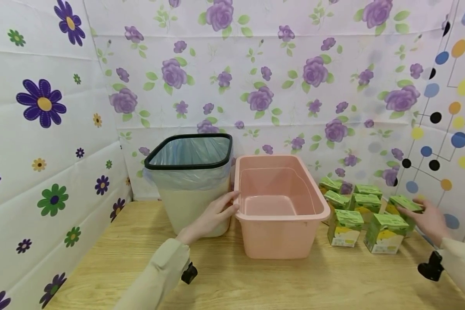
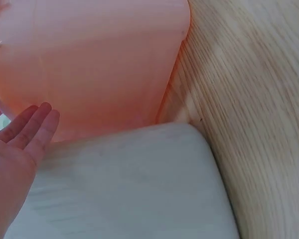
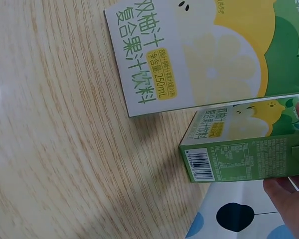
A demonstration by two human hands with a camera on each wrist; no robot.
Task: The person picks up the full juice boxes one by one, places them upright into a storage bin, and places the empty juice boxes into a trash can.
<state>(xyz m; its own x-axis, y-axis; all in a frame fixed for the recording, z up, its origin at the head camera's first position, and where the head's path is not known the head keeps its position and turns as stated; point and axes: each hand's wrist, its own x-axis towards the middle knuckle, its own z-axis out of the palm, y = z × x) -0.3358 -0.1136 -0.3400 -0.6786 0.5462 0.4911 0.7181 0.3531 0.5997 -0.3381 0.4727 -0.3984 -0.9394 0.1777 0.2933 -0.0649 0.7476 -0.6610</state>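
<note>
My left hand (image 1: 213, 215) is at the left rim of a pink plastic tub (image 1: 280, 237). In the left wrist view its fingers (image 2: 32, 129) are straight beside the tub's outer wall (image 2: 99, 64). At the right, my right hand (image 1: 430, 219) grips the top of a green and yellow juice box (image 1: 404, 202). The right wrist view shows thumb and fingers on either side of that box (image 3: 229, 159), whose barcode side is visible. Closer to the camera is another juice box (image 3: 204, 55). Several more stand grouped between the tub and my right hand, including one front box (image 1: 385, 234).
A pale waste bin (image 1: 178, 206) with a black rim and a clear bag liner stands left of the tub, close against it. Flowered sheeting (image 1: 248, 77) hangs behind the wooden table (image 1: 255, 284), with patterned sheeting at both sides. A black wrist mount (image 1: 431, 267) sits under my right wrist.
</note>
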